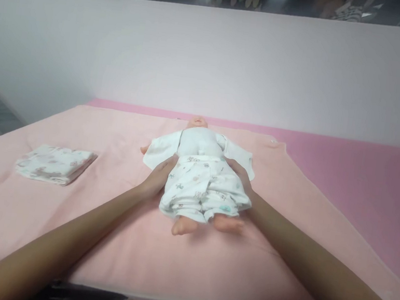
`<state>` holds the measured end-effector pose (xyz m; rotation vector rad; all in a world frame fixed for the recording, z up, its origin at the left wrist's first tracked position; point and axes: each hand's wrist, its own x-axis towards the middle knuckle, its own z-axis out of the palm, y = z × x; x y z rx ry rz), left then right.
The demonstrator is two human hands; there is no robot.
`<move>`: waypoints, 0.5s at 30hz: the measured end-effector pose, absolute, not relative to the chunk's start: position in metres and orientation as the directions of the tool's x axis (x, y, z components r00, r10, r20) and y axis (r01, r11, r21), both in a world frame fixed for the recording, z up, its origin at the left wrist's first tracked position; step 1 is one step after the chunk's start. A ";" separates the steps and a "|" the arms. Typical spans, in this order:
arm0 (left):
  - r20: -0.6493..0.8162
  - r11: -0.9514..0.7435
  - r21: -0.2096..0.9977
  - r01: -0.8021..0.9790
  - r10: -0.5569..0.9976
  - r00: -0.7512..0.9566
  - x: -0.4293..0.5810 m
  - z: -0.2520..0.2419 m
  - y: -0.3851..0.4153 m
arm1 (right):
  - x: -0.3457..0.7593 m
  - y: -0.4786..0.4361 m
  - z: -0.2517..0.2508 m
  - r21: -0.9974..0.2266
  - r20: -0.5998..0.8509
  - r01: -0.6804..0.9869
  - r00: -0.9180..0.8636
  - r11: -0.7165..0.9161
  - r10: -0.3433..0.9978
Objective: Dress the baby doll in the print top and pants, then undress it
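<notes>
A baby doll (201,142) lies on its back on a pink sheet (114,251), head away from me and bare feet toward me. It has on a white long-sleeved top and white printed pants (196,181). At the doll's left-of-picture waist, my left hand (160,177) is closed on the side of the pants. My right hand (241,173) grips the opposite side of the waistband, its fingers partly hidden behind the cloth. One small doll hand shows past the left-of-picture sleeve; the other sleeve covers its hand.
To the left lies a folded printed cloth (56,164) on the sheet. A darker pink mat (355,188) shows under the sheet at the right. Behind the doll rises a white padded wall (232,66), with dark glass above it.
</notes>
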<state>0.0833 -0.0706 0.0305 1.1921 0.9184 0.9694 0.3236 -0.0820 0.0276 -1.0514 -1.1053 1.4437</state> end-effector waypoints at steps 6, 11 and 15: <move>-0.016 0.045 0.997 -0.068 0.925 0.380 0.061 0.014 -0.057 | 0.333 -0.078 0.023 -0.960 -0.133 -0.209 -0.245 -0.186 0.960; 0.092 -0.081 0.996 -0.044 0.930 0.356 0.057 0.021 -0.047 | 0.350 -0.056 0.016 -0.976 0.106 -0.204 -0.154 0.074 0.982; 0.146 -0.138 0.989 -0.051 0.954 0.263 0.069 0.022 -0.030 | 0.352 -0.022 0.006 -0.978 0.185 -0.093 0.021 0.186 0.983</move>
